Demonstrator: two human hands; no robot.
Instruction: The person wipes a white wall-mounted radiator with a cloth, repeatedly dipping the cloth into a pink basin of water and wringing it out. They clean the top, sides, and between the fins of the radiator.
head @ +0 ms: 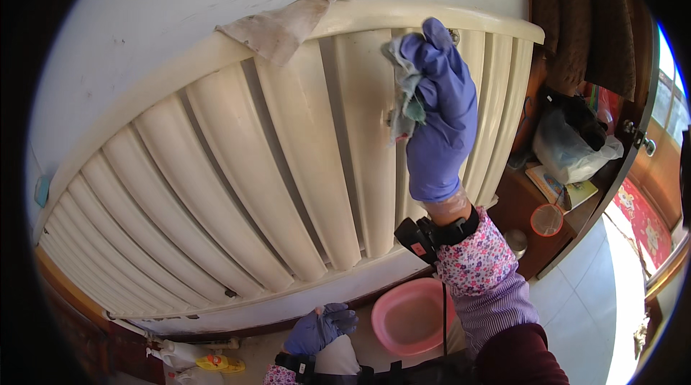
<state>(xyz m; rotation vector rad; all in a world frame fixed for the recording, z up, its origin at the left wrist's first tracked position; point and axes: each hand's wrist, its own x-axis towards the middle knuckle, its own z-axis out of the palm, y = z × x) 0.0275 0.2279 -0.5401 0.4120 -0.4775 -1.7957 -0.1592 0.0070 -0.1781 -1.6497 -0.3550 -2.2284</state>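
My right hand [445, 98], in a purple rubber glove, grips a crumpled grey-green cloth [405, 88] against the upper slats of a cream-painted radiator [302, 152]. The cloth covers part of a slat near the radiator's right end. At the bottom of the view, my left hand [320, 327], also in a purple glove, rests by my knee with its fingers partly curled; nothing shows in it. A greyish, stained rag [280, 26] lies draped over the top rail, left of my right hand.
A pink plastic basin [413, 316] stands on the floor below the radiator. Plastic bottles [186, 355] and a yellow item [220, 363] lie at lower left. On the right, a wooden cabinet [540, 244] holds a plastic bag [572, 147] and books [577, 190].
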